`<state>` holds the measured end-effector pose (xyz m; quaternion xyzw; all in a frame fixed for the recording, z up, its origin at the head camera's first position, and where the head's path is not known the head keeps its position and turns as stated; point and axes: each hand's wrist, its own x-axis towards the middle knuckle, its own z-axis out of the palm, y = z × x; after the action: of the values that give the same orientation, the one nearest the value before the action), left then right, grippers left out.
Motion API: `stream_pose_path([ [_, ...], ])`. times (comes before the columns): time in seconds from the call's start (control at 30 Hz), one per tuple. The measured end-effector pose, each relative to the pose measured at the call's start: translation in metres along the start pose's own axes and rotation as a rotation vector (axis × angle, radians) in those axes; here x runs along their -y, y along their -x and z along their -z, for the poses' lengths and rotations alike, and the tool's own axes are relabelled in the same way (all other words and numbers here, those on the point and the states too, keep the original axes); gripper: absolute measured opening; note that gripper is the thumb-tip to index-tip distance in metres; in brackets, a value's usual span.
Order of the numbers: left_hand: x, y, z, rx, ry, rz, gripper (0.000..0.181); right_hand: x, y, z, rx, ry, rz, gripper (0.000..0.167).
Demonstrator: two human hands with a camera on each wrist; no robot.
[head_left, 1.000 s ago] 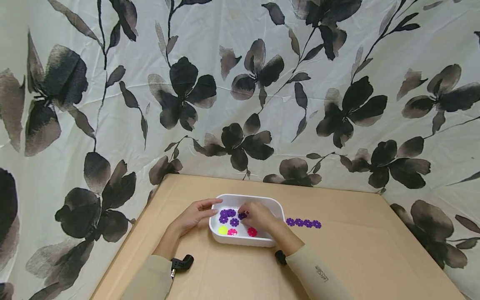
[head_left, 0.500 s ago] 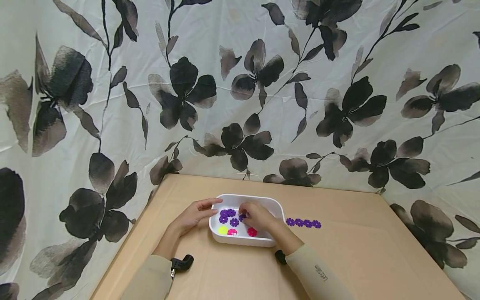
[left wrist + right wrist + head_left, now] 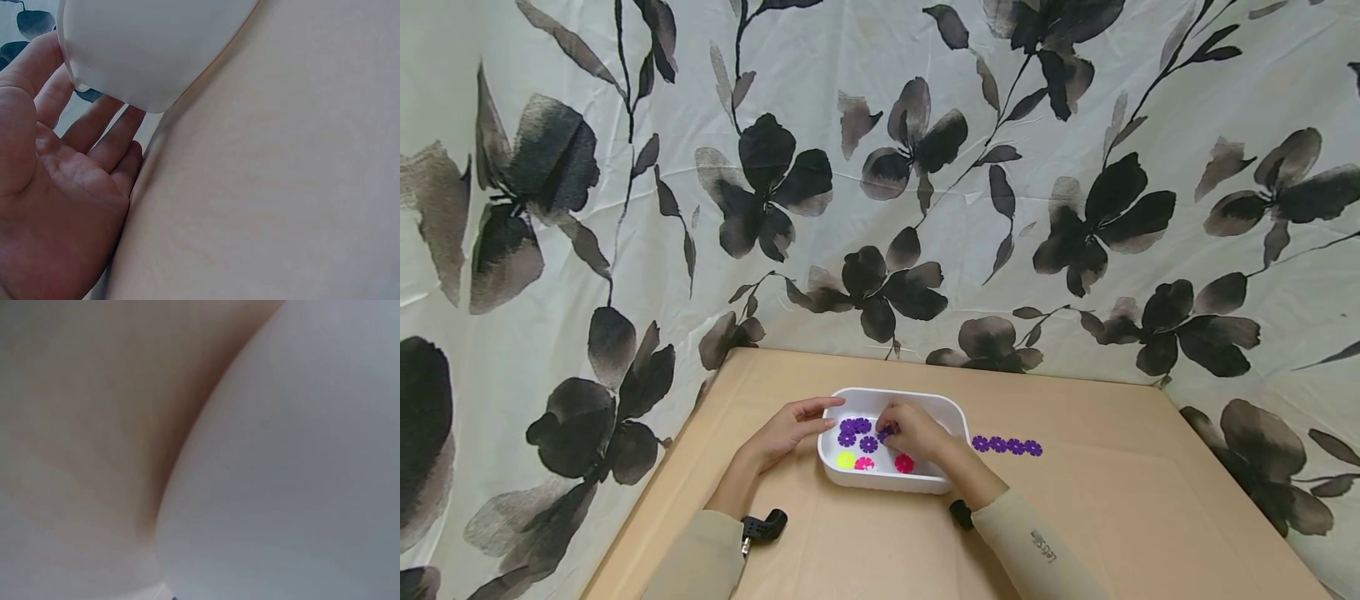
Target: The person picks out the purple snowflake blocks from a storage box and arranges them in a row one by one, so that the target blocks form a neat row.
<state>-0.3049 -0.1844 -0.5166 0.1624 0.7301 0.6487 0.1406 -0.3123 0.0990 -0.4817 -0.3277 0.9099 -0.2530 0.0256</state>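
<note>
Our right hand (image 3: 916, 431) is curled inside the white tray (image 3: 891, 481), its fingertips seemingly pinching a purple flower disc (image 3: 883, 434); its wrist view misses the grip. Our left hand (image 3: 786, 431), fingers loosely extended, touches the tray's near-left rim, gripping nothing firmly. We judge the disc light, stiff and slightly slippery, probably plastic, best held by opposite notched edges without squeezing hard.
</note>
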Motion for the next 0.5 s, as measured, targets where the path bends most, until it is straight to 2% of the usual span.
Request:
stream_pose_path([
  [0.17,0.001,0.0,0.001,-0.002,0.002,0.0,0.05,0.0,0.0,0.003,0.016,-0.042,0.003,0.019],
  [0.3,0.002,-0.001,0.001,0.001,0.004,-0.004,0.05,0.001,0.003,0.009,0.012,-0.091,-0.026,0.021],
  [0.5,0.0,0.0,0.001,-0.001,-0.005,-0.003,0.05,-0.002,0.019,0.021,-0.082,-0.135,-0.022,0.019],
])
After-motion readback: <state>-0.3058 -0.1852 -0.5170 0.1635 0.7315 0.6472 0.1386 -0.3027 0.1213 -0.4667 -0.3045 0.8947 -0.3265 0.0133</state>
